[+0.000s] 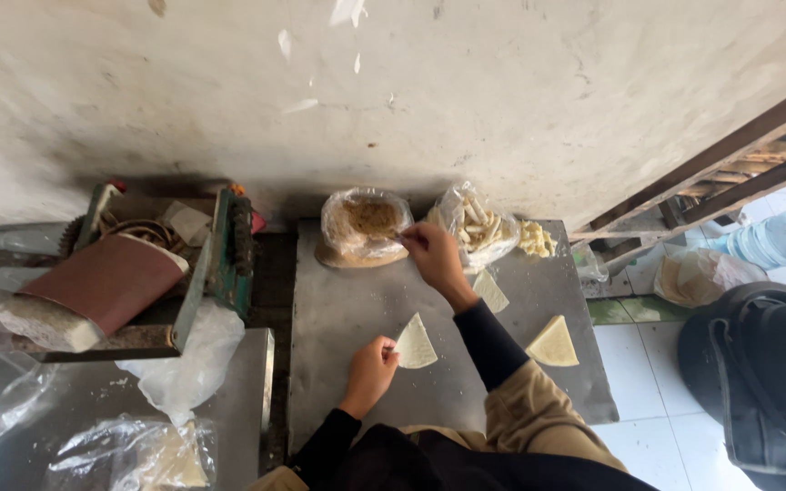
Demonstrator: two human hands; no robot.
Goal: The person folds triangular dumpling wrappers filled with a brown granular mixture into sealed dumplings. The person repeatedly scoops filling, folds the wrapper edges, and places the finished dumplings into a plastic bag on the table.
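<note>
1. Two bare hands work over a grey metal tabletop [347, 309] set against a stained wall.
2. Left hand [370, 368] pinches the corner of a pale triangular pastry sheet [415, 345], which lies flat on the metal (near the middle of the table).
3. Right hand [431, 250] reaches forward, fingertips closed on a thin utensil at the clear plastic bag of brown filling [364, 227].
4. Beside it sits a clear bag of pale sticks [477, 223]; another folded pale triangle [553, 344] lies to the right, apart.
</note>
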